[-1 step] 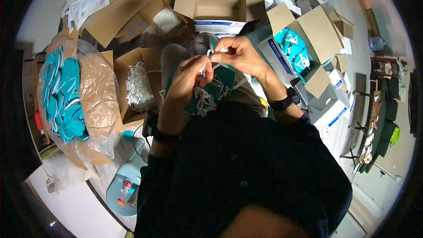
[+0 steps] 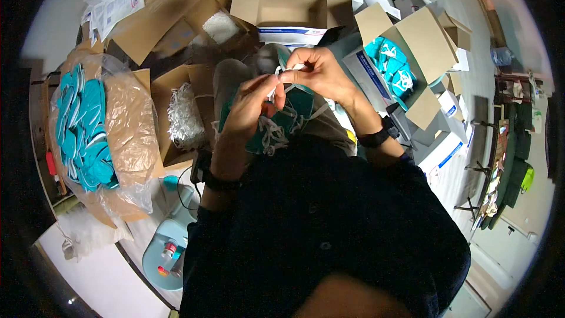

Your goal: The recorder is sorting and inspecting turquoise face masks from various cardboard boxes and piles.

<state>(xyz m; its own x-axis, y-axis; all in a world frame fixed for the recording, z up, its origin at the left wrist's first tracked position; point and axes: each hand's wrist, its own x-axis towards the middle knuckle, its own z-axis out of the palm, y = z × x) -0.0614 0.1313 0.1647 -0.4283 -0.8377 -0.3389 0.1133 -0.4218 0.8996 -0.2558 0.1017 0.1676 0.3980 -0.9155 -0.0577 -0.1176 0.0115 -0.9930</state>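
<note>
Over my lap, my left hand [image 2: 252, 105] and my right hand [image 2: 323, 76] meet, fingertips pinched on a thin white strap [image 2: 299, 67]. Both hands are closed. Just below them, teal fabric pieces [image 2: 301, 105] lie across my thighs. Loops of white straps [image 2: 272, 134] hang over this fabric by my left hand. How the strap joins the fabric is partly hidden by my fingers. To the left, a clear plastic bag [image 2: 134, 135] holds a heap of flat teal pieces [image 2: 88, 109]. Nearer me, a bundle of white straps [image 2: 185, 118] fills a cardboard box [image 2: 170, 79].
At right, an open carton [image 2: 424, 41] contains teal pieces with white straps [image 2: 389, 59]. Another open carton [image 2: 293, 9] stands ahead. White packets [image 2: 118, 3] are piled at far left. A pale blue stool [image 2: 154, 253] with a bottle [image 2: 169, 249] stands at lower left.
</note>
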